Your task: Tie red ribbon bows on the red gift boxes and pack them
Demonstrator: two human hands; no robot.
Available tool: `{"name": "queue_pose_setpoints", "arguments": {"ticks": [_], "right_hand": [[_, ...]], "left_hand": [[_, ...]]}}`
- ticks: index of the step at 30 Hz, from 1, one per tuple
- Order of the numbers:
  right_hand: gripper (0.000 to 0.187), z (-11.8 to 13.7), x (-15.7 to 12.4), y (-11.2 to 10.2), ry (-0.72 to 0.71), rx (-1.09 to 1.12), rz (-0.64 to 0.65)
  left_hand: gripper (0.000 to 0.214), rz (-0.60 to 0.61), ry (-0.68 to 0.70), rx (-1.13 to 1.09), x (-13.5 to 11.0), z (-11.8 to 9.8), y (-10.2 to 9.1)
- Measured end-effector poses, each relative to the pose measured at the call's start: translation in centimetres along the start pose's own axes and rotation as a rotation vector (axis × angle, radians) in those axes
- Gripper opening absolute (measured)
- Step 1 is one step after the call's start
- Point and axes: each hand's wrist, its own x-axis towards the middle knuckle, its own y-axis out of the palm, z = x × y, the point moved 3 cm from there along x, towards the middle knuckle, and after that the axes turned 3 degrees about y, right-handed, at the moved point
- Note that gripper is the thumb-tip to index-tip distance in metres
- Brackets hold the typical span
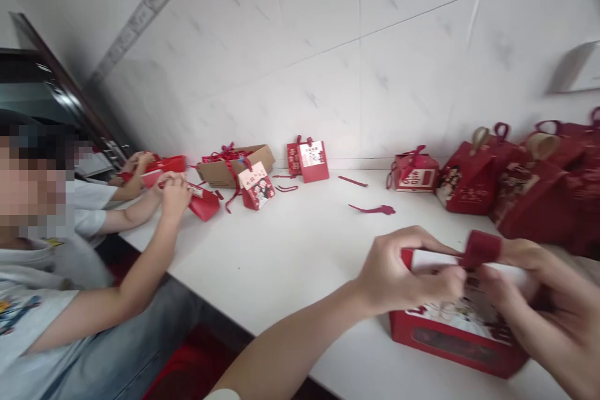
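Note:
A red gift box (457,340) with a picture panel lies on the white table (300,250) near its front edge. Both my hands work at its top. My left hand (407,275) pinches the box's top flap with closed fingers. Fingers of my right hand (548,300) are curled, gripping a short red ribbon (482,247) that loops over the box's top. The box's right side is hidden behind my right hand.
Two people sit at the table's left, their hands (173,190) on red boxes. A brown carton (234,165) with ribbons, small red boxes (309,159) and loose ribbon pieces (375,208) lie along the wall. Finished red boxes (515,187) stand at right.

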Motion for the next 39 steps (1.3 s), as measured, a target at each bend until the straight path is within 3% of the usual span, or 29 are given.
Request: {"name": "queue_pose_setpoints", "arguments": {"ticks": [4, 12, 33, 39], "right_hand": [[0.013, 2.5, 0.9, -0.1, -0.166, 0.008, 0.004], [0.015, 2.0, 0.8, 0.1, -0.123, -0.007, 0.040], [0.015, 2.3, 1.0, 0.1, -0.127, 0.010, 0.014], [0.015, 2.0, 1.0, 0.2, -0.104, 0.029, 0.029]], "left_hand": [[0.013, 0.020, 0.024, 0.067, 0.3, -0.4, -0.4], [0.013, 0.057, 0.010, 0.147, 0.3, -0.4, -0.7], [0.011, 0.047, 0.015, 0.111, 0.3, -0.2, -0.6], [0.013, 0.093, 0.062, 0.102, 0.3, -0.3, -0.6]]}}
